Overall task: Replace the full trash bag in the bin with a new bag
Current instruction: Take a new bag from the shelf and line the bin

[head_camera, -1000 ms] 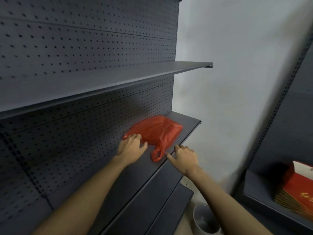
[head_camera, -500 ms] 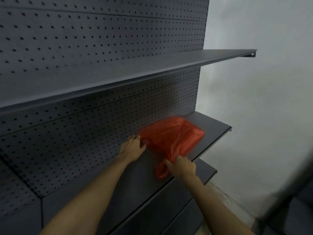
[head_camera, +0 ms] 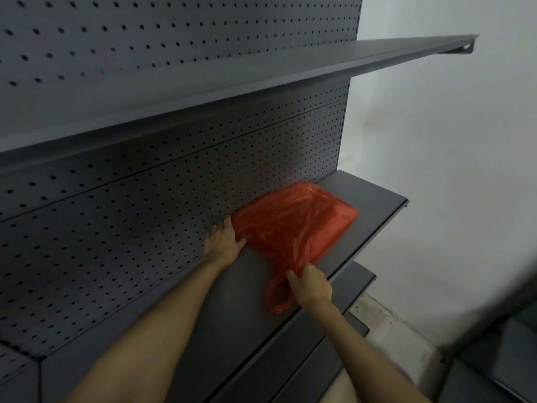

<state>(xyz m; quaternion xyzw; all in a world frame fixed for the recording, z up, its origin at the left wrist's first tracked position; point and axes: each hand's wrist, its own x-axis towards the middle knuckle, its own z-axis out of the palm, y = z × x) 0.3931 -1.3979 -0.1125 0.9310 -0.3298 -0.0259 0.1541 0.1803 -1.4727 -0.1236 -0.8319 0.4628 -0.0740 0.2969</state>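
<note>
Progress looks early: your right hand [head_camera: 310, 285] pinches the neck of the red bag [head_camera: 293, 225] lying on the middle shelf [head_camera: 374, 199], your left hand [head_camera: 223, 241] lies open against its back edge, and no bin is in view, so the swap remains.

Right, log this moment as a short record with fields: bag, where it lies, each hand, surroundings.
bag: red plastic bag, crumpled, its handle loop trailing toward the shelf's front edge
place: on the dark metal shelf, against the pegboard back panel
left hand: fingers at the bag's left edge, thumb touching the plastic
right hand: pinches the bag's neck just above the handle loop
surroundings: upper shelf overhead, pale wall to the right
</note>
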